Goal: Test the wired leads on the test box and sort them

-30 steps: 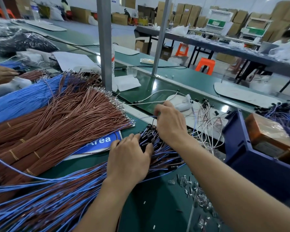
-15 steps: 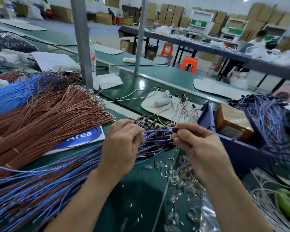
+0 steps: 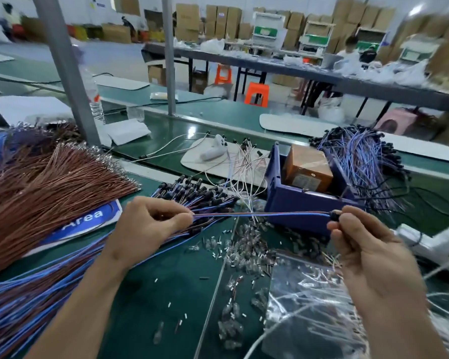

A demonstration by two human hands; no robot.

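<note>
A blue-and-brown wired lead is stretched level between my hands. My right hand pinches its black end piece in front of the blue bin. My left hand pinches the lead's wires over the bundle of blue and brown leads, which fans out toward the lower left. An orange-brown test box sits inside the blue bin. A second heap of blue leads lies to the right of the bin.
Brown wires with metal tips pile at the left over a blue "Area" sign. Small clear parts and a plastic bag litter the green bench. White leads and a white tool lie behind. A grey post stands left.
My right hand has drawn the lead's black end out of the bundle and far to the right, stretching the wires taut. My left hand stays at the bundle. The view has swung right.
</note>
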